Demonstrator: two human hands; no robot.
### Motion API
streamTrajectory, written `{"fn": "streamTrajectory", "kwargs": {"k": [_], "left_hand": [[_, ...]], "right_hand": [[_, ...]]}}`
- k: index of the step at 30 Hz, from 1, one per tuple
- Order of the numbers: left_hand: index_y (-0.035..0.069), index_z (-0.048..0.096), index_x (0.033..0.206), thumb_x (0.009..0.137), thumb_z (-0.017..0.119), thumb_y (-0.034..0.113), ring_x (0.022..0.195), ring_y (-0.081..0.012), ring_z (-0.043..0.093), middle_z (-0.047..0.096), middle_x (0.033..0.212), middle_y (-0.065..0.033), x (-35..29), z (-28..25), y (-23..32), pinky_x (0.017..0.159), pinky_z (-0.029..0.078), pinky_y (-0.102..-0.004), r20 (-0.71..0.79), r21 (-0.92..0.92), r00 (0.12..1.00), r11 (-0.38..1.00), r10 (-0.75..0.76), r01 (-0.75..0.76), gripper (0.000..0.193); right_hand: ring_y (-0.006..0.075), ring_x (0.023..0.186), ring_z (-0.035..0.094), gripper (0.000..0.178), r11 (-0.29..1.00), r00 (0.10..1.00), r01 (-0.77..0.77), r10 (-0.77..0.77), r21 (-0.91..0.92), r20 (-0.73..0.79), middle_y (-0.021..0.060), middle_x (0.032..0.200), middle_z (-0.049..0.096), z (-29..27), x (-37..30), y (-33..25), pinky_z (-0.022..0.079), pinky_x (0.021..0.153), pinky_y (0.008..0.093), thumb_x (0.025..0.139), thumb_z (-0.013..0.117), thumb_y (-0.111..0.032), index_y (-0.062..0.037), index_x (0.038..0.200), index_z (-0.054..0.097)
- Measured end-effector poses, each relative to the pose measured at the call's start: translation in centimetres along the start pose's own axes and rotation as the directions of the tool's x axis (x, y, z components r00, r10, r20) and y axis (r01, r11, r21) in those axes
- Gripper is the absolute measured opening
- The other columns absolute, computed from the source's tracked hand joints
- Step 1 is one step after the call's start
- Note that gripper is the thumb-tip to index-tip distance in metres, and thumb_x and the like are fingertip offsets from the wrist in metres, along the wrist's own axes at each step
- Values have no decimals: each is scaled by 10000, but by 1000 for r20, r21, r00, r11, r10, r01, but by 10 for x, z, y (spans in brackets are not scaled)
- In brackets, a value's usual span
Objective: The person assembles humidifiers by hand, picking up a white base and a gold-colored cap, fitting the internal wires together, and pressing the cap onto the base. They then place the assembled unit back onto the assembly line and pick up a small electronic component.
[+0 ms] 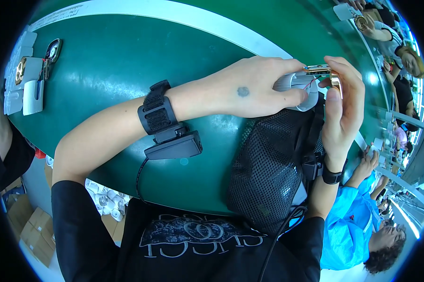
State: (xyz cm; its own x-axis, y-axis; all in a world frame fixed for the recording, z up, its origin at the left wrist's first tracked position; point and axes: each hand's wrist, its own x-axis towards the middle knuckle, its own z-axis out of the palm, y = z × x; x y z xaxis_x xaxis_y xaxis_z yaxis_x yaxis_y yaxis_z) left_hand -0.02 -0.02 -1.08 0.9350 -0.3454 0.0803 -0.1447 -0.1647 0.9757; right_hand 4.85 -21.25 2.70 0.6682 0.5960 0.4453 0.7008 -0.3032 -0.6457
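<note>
My left hand [256, 87] reaches across the green table, its fingers closed around a white ribbed cylindrical housing [298, 82] with an open end toward my right hand. My right hand [346, 101] pinches a gold-rimmed round part [335, 81] between thumb and fingers, just beside that open end. A small flat piece with a metallic edge [318, 69] juts from the gold-rimmed part toward the left fingertips. Between housing and gold part runs a thin red wire [310, 83]. The housing's inside is mostly hidden.
A black mesh bag [263, 164] lies under my right forearm. Several white housings [33, 96] and a dark oval part [53, 50] sit at the far left. Co-workers, one in a blue jacket [346, 230], are along the right. Cartons [38, 230] and white parts [106, 197] are below the table edge.
</note>
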Motion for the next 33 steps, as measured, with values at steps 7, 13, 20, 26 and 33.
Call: {"fn": "streamTrajectory", "kwargs": {"k": [7, 13, 20, 26, 33], "left_hand": [[14, 550, 1402, 1000, 619, 319, 654, -141, 637, 687, 867, -94, -1, 0, -1, 616, 526, -298, -54, 45, 998, 999, 16, -14, 509], [12, 602, 1328, 958, 641, 283, 728, -233, 688, 713, 900, -139, -4, 6, 3, 684, 547, -346, -171, 114, 985, 994, 22, -2, 460], [76, 680, 1150, 875, 626, 350, 882, -371, 706, 724, 928, -182, -4, 7, 6, 776, 563, -465, -220, 4, 974, 998, -62, 65, 392], [81, 623, 1277, 945, 634, 299, 807, -303, 711, 723, 920, -161, -3, 6, 9, 723, 553, -395, -182, 13, 977, 993, -112, 116, 398], [74, 582, 1340, 951, 680, 387, 836, -273, 706, 711, 997, -149, -6, 1, 6, 729, 545, -373, -35, 121, 999, 993, 18, -13, 509]], "right_hand": [[299, 1189, 595, 330, 988, 992, 116, -121, -105, -41, 199, 1305, 596, 0, 3, 4, 485, 997, 384, 976, 620, -159, 7, 1261, 608], [319, 1156, 601, 343, 957, 979, 190, -201, -221, -29, 206, 1292, 602, 0, 0, -2, 495, 971, 398, 932, 669, -167, 0, 1230, 632], [331, 1223, 566, 419, 970, 986, 149, -130, -194, 106, 247, 1336, 559, 8, 6, -29, 456, 1042, 421, 1021, 588, -317, 9, 1284, 566], [319, 1130, 605, 337, 984, 992, 121, -123, -128, -15, 200, 1266, 611, 16, 3, -14, 501, 952, 403, 916, 666, -159, -9, 1216, 637], [325, 1076, 635, 307, 976, 988, 146, -153, -163, -28, 202, 1230, 629, 11, -8, -6, 530, 898, 403, 927, 639, -177, -8, 1183, 661]]}}
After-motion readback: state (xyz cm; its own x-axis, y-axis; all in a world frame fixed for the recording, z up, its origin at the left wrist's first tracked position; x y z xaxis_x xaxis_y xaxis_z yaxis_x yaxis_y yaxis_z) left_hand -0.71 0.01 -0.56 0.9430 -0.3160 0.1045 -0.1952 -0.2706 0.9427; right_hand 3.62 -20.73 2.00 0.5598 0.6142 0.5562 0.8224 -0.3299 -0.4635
